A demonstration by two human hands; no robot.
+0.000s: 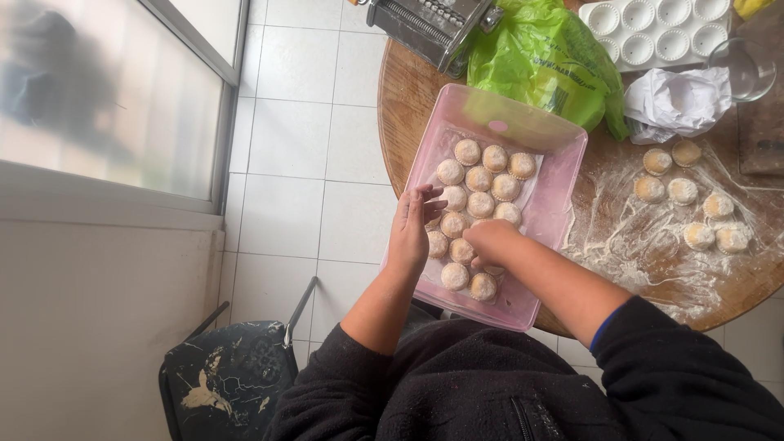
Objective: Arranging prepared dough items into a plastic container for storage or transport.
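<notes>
- The left hand (412, 224) lies flat with its fingers stretched out and together, resting at the left wall of the pink container (563, 163), fingertips near the round pastries on that side; it pinches nothing.
- The right hand (490, 241) is curled downward inside the container, knuckles up, over the lower rows of pastries; its fingertips are hidden beneath it, so I cannot tell whether they grip one.
- The floured round pastries (480, 180), with crimped edges, lie in close rows on a sheet on the container's floor, most of them touching their neighbours.
- The container is a shallow, see-through pink rectangular box sitting on the near left edge of the round wooden table (404, 98), with its near corner hanging past the rim.
- To the right of the box, more of the same pastries, the loose pastries (683, 190), lie apart on a flour-dusted patch of the table.
- Behind the box sits a crumpled green plastic bag (543, 61), touching its far wall, and just beside the bag is a bunched white paper (678, 102).
- At the far edge are a metal pasta roller (429, 24), a white mould tray with round cups (653, 28) and a clear glass (747, 69).
- On the tiled floor (286, 147) below left stands a dark chair (229, 380) with worn, flaking paint.
</notes>
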